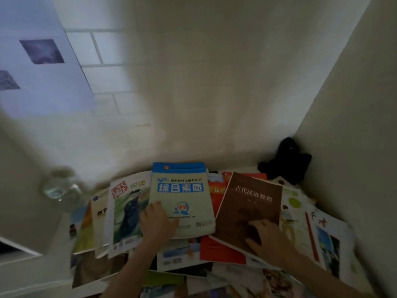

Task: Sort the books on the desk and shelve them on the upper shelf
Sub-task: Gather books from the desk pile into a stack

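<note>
Head view, desk: a white desk (53, 274) in a corner between two pale walls, its surface mostly covered by a loose spread of overlapping books and magazines.
Containers: one clear glass jar (62, 189), blurred, at the far left of the pile; whether anything is in it I cannot tell.
Books, count: at least eight covers can be told apart in the spread; more lie half buried near the bottom edge and cannot be counted.
Pale green book (181, 201): one, with a blue top band and blue title, lying flat on top at the middle of the pile.
Brown book (251, 209): one, tilted, just right of the green one, overlapping a red book (217, 248) beneath it.
Bird magazine (129, 209): one, left of the green book, partly under it.
Yellow book (98, 214): one, further left, mostly covered.
Right side: one white illustrated magazine (294, 220) and one further right (328, 239), both partly tucked under neighbours.
Left hand (158, 222): lies on the near left corner of the pale green book, fingers curled over its edge and gripping it.
Right hand (268, 235): rests flat on the near part of the brown book, fingers spread and straight.
Other: one black plush toy (285, 162) in the far right corner; one pale poster (38, 59) with two small pictures on the left wall.
</note>
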The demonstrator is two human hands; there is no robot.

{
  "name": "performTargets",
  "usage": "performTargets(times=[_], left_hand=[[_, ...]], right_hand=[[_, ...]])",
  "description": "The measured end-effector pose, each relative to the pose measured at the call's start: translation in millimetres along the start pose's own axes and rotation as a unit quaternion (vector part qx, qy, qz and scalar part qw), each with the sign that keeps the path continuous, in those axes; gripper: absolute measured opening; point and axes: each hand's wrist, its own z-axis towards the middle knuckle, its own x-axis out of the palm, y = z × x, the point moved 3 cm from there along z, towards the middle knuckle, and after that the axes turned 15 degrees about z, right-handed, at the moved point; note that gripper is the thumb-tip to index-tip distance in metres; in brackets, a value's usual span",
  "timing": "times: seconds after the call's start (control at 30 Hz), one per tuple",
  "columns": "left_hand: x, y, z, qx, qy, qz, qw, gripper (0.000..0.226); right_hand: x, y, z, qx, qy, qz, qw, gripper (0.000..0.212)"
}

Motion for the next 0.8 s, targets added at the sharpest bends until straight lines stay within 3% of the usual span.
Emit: performTargets(times=[0.23, 0.4, 0.53, 0.6, 0.67, 0.7, 0.8], left_hand=[[5.2, 14.6, 22.5, -0.064, -0.023, 0.017, 0.997, 0.087], [-7.2, 25.1, 40.1, -0.056, 0.079, -0.053, 0.994, 0.069], [-6.0, 21.8, 37.1, -0.025, 0.063, -0.144, 0.987, 0.064], [-8.3, 24.3, 29.1, -0.009, 0.068, -0.242, 0.968, 0.062], [-17.7, 29.2, 19.0, -0.002, 0.068, -0.332, 0.941, 0.059], [-25.2, 31.5, 13.0, 0.001, 0.069, -0.377, 0.924, 0.056], [-48.8, 34.7, -4.8, 0.016, 0.084, -0.473, 0.877, 0.045]], right_hand=[[31.9, 29.2, 6.8, 0.016, -0.017, -0.001, 1.000, 0.058], [49.2, 35.9, 10.4, 0.035, -0.017, -0.016, 0.999, 0.060], [53.2, 29.2, 3.6, 0.014, -0.065, 0.014, 0.998, 0.091], [50.3, 27.9, -0.6, 0.024, -0.060, 0.047, 0.997, 0.086], [40.4, 21.7, -7.4, 0.061, -0.089, 0.083, 0.991, 0.055], [33.5, 16.1, -11.1, 0.089, -0.121, 0.099, 0.984, 0.051], [22.0, -14.7, -19.4, 0.178, -0.183, 0.168, 0.952, 0.080]])
